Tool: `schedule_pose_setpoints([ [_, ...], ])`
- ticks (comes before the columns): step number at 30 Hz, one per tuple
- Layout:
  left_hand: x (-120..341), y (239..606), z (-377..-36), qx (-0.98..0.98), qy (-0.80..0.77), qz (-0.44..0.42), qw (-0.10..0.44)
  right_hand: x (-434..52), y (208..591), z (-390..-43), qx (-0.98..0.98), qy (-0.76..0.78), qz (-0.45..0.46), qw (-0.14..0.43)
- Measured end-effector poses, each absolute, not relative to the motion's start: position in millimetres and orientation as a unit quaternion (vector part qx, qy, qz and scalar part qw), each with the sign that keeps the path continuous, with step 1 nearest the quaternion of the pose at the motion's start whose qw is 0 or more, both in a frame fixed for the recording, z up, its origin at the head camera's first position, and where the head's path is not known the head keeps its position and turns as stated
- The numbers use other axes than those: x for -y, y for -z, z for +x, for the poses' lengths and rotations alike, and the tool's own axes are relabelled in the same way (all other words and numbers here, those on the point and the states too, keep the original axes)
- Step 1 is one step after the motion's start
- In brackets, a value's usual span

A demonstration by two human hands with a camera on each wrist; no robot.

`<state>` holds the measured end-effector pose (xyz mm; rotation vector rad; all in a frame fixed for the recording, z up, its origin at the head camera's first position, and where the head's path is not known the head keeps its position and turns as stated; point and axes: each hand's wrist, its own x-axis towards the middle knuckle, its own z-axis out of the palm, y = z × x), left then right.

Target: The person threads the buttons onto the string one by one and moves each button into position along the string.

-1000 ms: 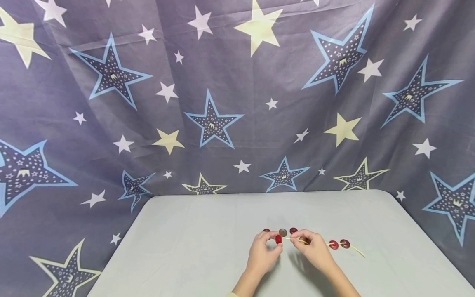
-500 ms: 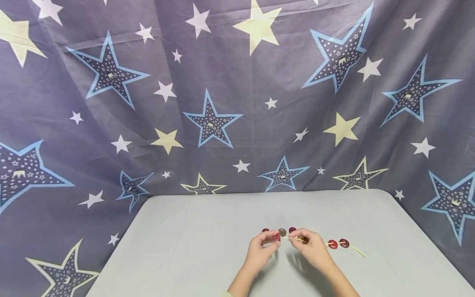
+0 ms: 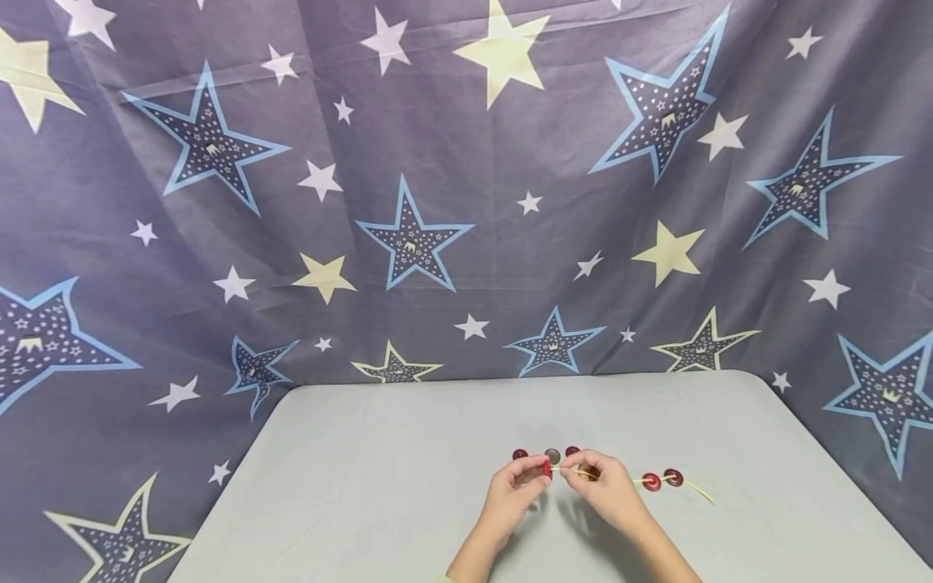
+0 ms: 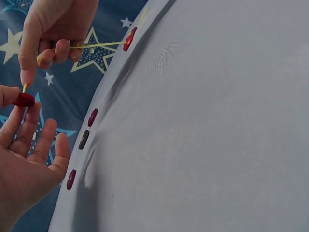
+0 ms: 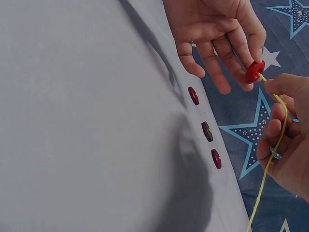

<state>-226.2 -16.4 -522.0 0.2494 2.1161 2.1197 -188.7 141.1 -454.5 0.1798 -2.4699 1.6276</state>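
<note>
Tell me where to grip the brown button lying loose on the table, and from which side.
Grip the brown button by its rim, coming from above. It lies flat on the table, between two red buttons set slightly apart, so pinching the rim's near and far edges probably avoids both.

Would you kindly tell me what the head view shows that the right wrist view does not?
Only the head view shows the two threaded beads farther along the cord and the whole table. Only the right wrist view shows the cord tip entering the red bead. Both show the left hand, the right hand and three loose beads.
</note>
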Motion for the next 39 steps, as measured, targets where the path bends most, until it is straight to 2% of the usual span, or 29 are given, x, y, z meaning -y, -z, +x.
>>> schedule_pose_setpoints([
  [6, 17.0, 519.9, -224.1, -0.695, -0.711, 0.081, 0.071, -140.8, 460.4, -191.4, 0.832, -0.546, 0.057, 0.083],
  [15, 15.7, 519.5, -225.2, -0.678, -0.726, 0.07, 0.087, -149.8, 495.4, -210.0, 0.835, -0.543, 0.053, 0.072],
  [19, 15.0, 519.9, -225.3, -0.673, -0.731, 0.073, 0.089, -148.5, 491.3, -207.8, 0.834, -0.544, 0.055, 0.072],
  [27, 16.4, 519.3, -222.7, -0.68, -0.724, 0.074, 0.091, -140.8, 459.1, -190.3, 0.829, -0.551, 0.065, 0.067],
  [39, 17.8, 519.5, -222.0, -0.678, -0.725, 0.081, 0.089, -150.1, 495.7, -207.8, 0.796, -0.592, 0.083, 0.094],
])
